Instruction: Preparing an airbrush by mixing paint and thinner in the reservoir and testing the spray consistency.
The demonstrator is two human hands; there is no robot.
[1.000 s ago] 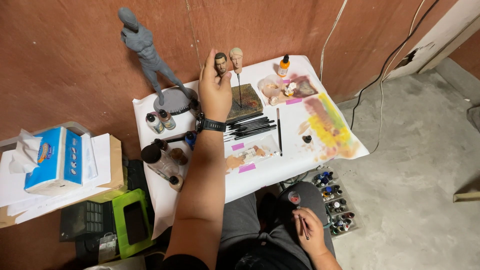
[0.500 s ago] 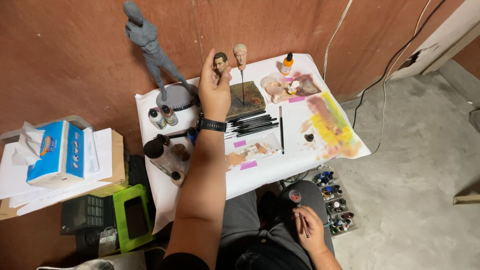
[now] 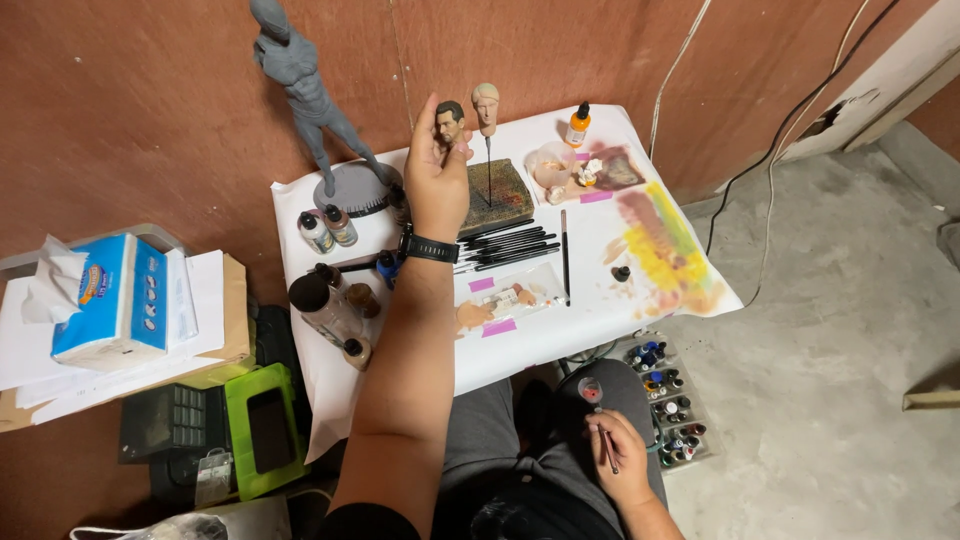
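Head view: at the 9 o'clock edge a tissue box [image 3: 110, 297] lies on papers, and a green case [image 3: 262, 428] is below it. A grey figure [image 3: 300, 90] stands at 11 o'clock on the white table [image 3: 590, 300]. The left hand [image 3: 435, 175] is raised over the table, its grip closed on a small painted head [image 3: 450, 122]. Just beside it, toward 3 o'clock, an unpainted head [image 3: 486, 104] stands on a rod. Brushes [image 3: 510, 248] lie below. At 5 o'clock the right hand [image 3: 618, 462] rests on the lap, its grip closed on a thin brush [image 3: 604, 447].
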